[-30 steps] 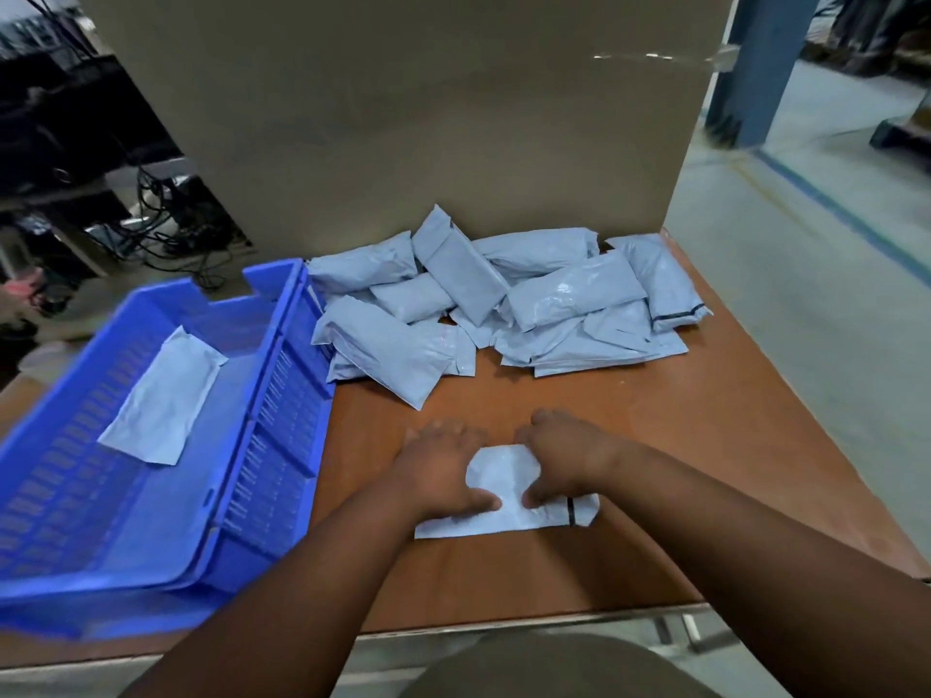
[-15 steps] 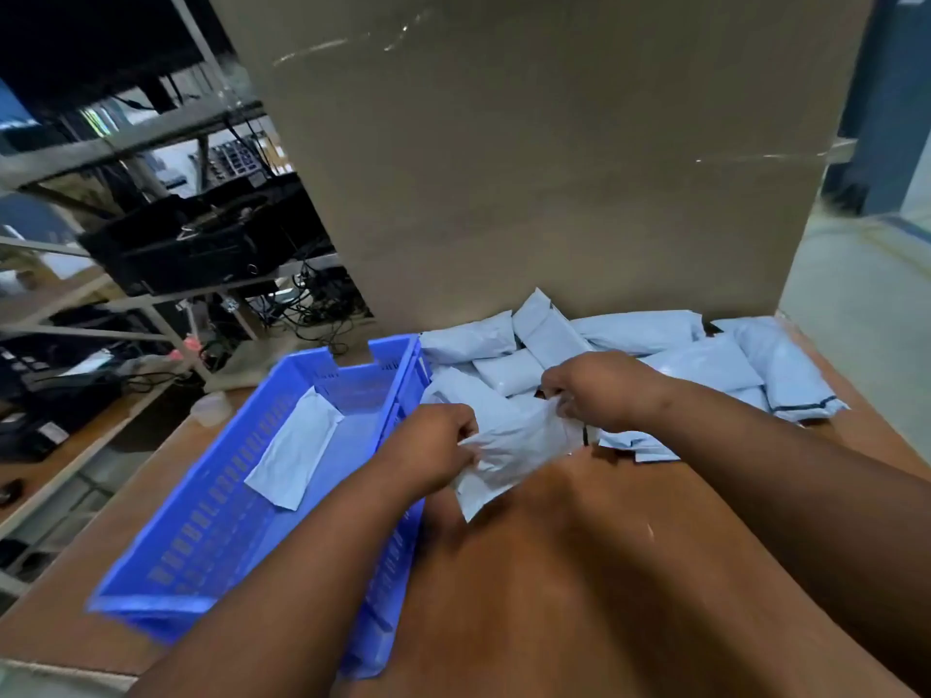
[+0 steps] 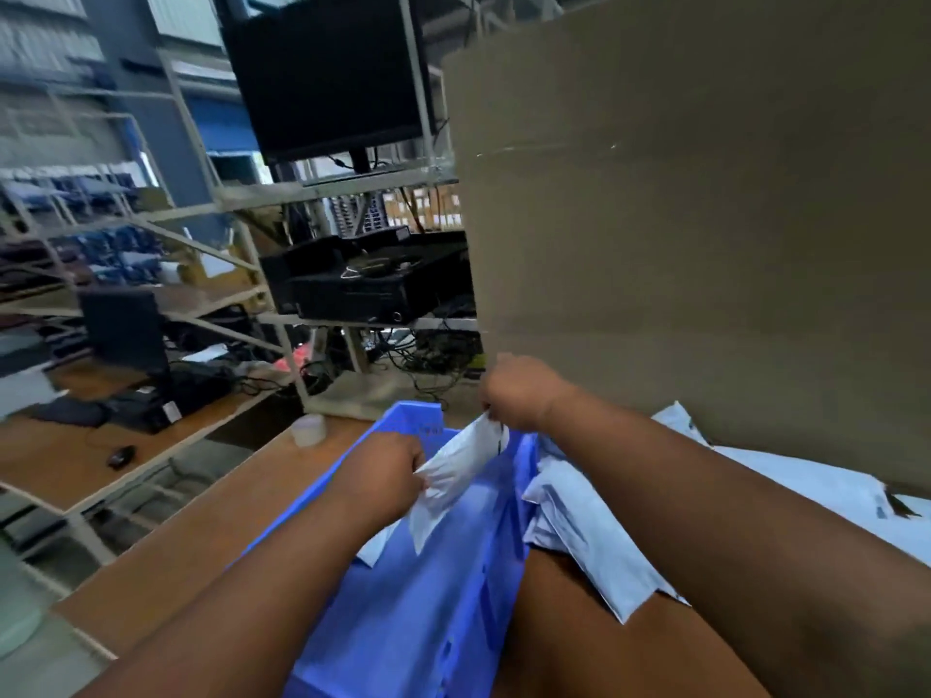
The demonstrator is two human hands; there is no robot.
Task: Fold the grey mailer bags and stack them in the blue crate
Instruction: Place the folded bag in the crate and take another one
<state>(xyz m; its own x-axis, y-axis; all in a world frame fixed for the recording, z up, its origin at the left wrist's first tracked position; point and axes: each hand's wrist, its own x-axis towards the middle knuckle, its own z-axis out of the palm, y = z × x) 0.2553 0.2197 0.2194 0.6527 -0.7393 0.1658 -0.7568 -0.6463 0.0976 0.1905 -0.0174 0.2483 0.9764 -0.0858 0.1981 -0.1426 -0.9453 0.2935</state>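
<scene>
A folded grey mailer bag (image 3: 451,476) hangs stretched between both hands above the blue crate (image 3: 443,596). My left hand (image 3: 390,468) grips its lower left end. My right hand (image 3: 519,392) pinches its upper right end, near the crate's far rim. Under my left wrist a corner of another folded mailer (image 3: 375,549) lies on the crate floor. A pile of unfolded grey mailers (image 3: 579,526) lies on the brown table just right of the crate, partly hidden by my right forearm.
A tall cardboard sheet (image 3: 705,244) stands behind the pile. A small white tape roll (image 3: 308,429) sits on the table left of the crate. Metal shelving with black monitors, cables and a desk with a mouse fills the left background.
Both hands lifted the folded mailer off the table and carried it left, over the crate. The view swung left and up.
</scene>
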